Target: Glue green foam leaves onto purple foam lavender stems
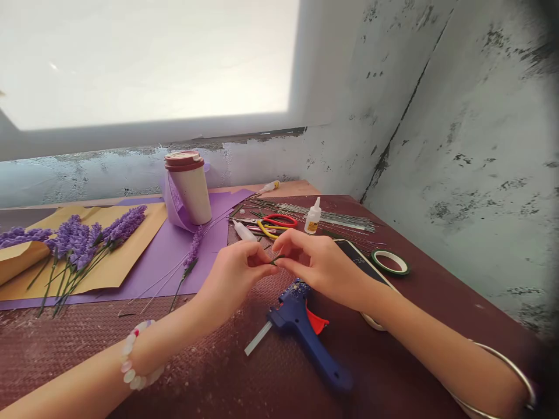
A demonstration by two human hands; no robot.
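At the far left, your finished-looking purple lavender sprigs [82, 244] lay on a sheet of kraft paper [131, 224], which sat on purple craft paper [161, 273]. A single sprig [191, 256] with long bare wires lay further right on that purple sheet, behind a lidded cream tumbler [190, 189]. Your left hand [231, 285], with a beaded bracelet [133, 355] at the wrist, came in from that side. Its thumb and fingertips [259, 260] were pressed together on a small green sliver [276, 260], held in the gap between your hands. Your right hand [321, 267] met it there, its fingertips [283, 256] closed on the same sliver, so the step in hand was fine two-handed pinching work. Just below lay a blue hot glue gun [297, 326] with a glue stick in it. Beyond your hands were red-and-yellow scissors [279, 221], a white glue bottle [312, 216], and a bundle of straight wires [332, 218]. Further right lay a phone [358, 262] and a roll of green tape [390, 263], with a metal bangle [502, 364] on your right wrist.
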